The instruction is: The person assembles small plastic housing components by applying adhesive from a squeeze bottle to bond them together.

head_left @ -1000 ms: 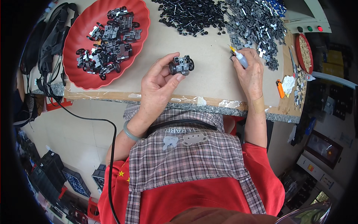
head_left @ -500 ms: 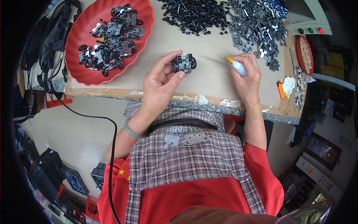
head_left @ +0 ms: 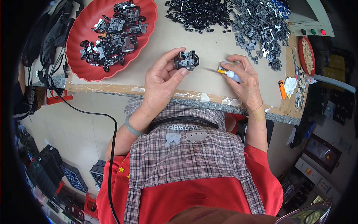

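Observation:
My left hand (head_left: pixel 162 74) pinches a small grey plastic assembly with black wheels (head_left: pixel 187 59) between thumb and fingers, above the table. A short way to its right, my right hand (head_left: pixel 246 80) is closed round a small glue bottle (head_left: pixel 232 75) with a pale body and a yellow tip, lying across the fingers and pointing left. A small grey plastic piece (head_left: pixel 223 68) shows at the right fingertips, just above the yellow tip. The fingers partly cover it. The bottle and the assembly are apart.
A red scalloped bowl (head_left: pixel 78 69) with several wheeled assemblies stands at left. Black wheel-and-axle parts (head_left: pixel 197 15) and grey pieces (head_left: pixel 261 30) are heaped at the far side. An orange lighter or cutter (head_left: pixel 282 89), crumpled white tissue (head_left: pixel 289 86) and a small red dish (head_left: pixel 301 46) lie at right.
My right hand has shifted and turned, so the glue bottle lies lower and points left. A small grey piece now shows at its fingertips. My left hand keeps the assembly nearly in place, slightly turned.

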Demonstrator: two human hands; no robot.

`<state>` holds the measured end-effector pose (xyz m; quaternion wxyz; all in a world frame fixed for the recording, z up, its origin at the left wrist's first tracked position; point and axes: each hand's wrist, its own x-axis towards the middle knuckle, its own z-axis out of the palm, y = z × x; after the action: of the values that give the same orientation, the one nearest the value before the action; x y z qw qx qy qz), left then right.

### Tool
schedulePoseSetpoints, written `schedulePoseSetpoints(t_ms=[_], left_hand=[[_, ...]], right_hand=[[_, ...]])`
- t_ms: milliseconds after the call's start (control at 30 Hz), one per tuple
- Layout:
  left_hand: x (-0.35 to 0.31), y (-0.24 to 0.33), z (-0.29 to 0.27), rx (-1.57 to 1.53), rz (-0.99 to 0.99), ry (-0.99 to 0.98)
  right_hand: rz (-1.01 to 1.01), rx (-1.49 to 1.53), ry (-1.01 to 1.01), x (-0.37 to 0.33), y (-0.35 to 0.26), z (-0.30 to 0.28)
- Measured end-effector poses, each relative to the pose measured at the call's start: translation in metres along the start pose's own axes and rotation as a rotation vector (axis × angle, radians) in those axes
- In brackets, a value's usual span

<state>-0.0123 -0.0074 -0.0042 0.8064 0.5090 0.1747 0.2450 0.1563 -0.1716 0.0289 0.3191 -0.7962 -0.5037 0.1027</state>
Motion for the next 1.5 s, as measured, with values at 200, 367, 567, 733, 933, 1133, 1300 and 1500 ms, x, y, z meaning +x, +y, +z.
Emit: schedulePoseSetpoints(t_ms=[200, 367, 567, 733, 933, 1133, 1300, 1500], left_hand=[[0.000, -0.001, -0.002, -0.003, -0.011, -0.034], [-0.001, -0.001, -0.002, -0.005, -0.066, -0.062], [-0.001, 0.000, -0.001, 0.036, -0.082, -0.054], [0.000, 0.005, -0.001, 0.162, -0.058, -0.115], [-0.002, 0.004, -0.002, 0.195, 0.007, -0.139], [-0.004, 0.002, -0.002, 0.345, 0.138, -0.117], [-0.004, -0.001, -0.002, 0.389, 0.175, -0.102], [-0.006, -0.003, -0.006, 0.444, 0.199, -0.092]], right_hand=[[0.019, -0.011, -0.028, 0.005, -0.005, -0.001], [0.014, 0.316, 0.049, 0.012, -0.019, 0.007], [0.001, 0.734, 0.089, 0.018, -0.018, 0.040], [0.028, 0.789, 0.086, 0.018, -0.016, 0.046], [0.036, 0.807, 0.067, 0.016, -0.014, 0.048], [-0.046, 0.668, 0.089, 0.018, -0.017, 0.049], [-0.090, 0.496, 0.108, 0.017, -0.019, 0.051], [-0.180, 0.407, 0.148, 0.015, -0.026, 0.055]])
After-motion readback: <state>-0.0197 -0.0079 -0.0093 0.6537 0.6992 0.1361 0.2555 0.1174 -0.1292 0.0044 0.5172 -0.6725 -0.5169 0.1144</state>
